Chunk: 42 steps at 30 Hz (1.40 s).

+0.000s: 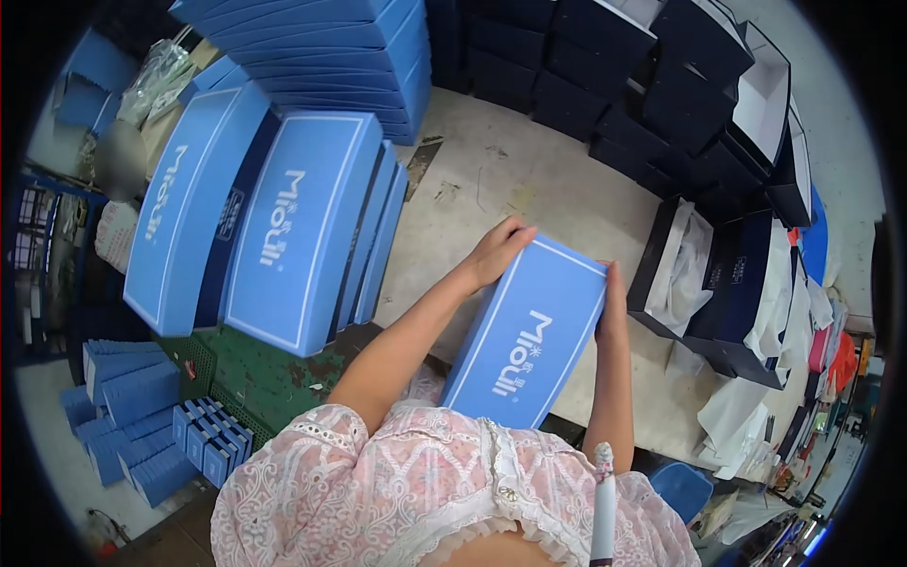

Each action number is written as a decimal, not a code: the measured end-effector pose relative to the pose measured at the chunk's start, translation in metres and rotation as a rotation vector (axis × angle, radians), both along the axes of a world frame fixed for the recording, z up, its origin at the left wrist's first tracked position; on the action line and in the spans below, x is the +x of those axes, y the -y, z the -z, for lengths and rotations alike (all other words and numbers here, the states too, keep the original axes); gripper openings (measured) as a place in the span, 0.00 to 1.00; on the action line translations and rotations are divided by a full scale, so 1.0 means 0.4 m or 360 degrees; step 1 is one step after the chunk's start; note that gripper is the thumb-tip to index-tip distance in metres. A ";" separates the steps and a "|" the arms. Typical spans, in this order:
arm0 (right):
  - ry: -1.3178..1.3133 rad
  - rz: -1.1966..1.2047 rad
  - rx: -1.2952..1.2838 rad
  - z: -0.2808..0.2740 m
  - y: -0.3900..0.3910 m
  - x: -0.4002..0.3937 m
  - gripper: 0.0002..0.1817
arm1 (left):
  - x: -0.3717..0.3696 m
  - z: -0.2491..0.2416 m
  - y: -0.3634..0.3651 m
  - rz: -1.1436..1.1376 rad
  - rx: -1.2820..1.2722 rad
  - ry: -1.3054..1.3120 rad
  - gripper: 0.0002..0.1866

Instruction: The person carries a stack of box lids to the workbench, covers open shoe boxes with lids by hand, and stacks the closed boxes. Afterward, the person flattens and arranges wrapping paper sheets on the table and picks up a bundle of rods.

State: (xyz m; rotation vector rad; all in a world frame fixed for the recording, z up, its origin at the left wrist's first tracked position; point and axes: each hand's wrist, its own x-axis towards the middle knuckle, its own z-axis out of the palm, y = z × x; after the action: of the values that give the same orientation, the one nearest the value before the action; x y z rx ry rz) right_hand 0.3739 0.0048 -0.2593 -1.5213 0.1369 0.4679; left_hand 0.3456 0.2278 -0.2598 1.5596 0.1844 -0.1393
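A blue lidded shoe box [520, 350] with white "Miouli" lettering and a white border lies tilted in front of my body, over the near edge of the table. My left hand [503, 249] is closed around its far left corner, fingertips on the top edge. Along the far right side, my right hand [611, 300] presses against the box, its fingers partly hidden. Left of my left arm, a similar blue box [302, 222] rests on a stack, and another blue box [194, 198] leans farther left.
Blue lids [321, 57] are piled high at the back left. Dark open boxes [614, 94] line the back right, with a paper-lined box [675, 265] nearer. More blue boxes [142, 406] stand at lower left. A cigarette-like stick [603, 510] juts up in the foreground over the worktable [501, 161].
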 end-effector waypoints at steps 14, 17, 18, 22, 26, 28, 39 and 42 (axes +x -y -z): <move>0.0491 -0.0017 -0.0534 0.103 -0.034 0.097 0.33 | 0.043 0.191 0.003 -0.0300 -0.0022 0.0065 0.35; 0.0408 0.0073 -0.0486 0.071 -0.017 0.037 0.35 | 0.005 0.125 0.022 -0.0394 0.0400 0.0071 0.37; 0.0324 0.0176 -0.0334 0.072 -0.025 0.004 0.35 | 0.003 0.092 0.010 -0.0454 0.0557 0.0095 0.38; -0.0072 0.0045 0.0281 0.195 0.021 -0.194 0.30 | -0.243 -0.077 0.100 -0.0204 0.1569 0.0151 0.36; -0.0128 0.0004 0.0217 0.296 0.027 -0.324 0.34 | -0.350 -0.094 0.146 0.0380 0.1788 0.0278 0.33; -0.0265 0.0090 0.0426 0.335 0.032 -0.350 0.32 | -0.364 -0.087 0.147 0.0333 0.1742 0.0260 0.33; -0.0655 0.0205 0.0695 0.241 0.057 -0.359 0.27 | -0.523 0.174 0.126 0.0078 -0.0954 -0.0359 0.41; -0.0549 0.0202 0.0608 0.181 0.056 -0.382 0.27 | -0.513 0.149 0.124 0.0196 -0.0948 -0.0455 0.42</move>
State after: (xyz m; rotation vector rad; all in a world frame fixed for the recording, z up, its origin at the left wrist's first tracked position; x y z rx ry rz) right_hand 0.2210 -0.0176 -0.3318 -1.0432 0.3881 0.6141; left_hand 0.1405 0.1780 -0.3193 0.9512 0.2449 -0.4715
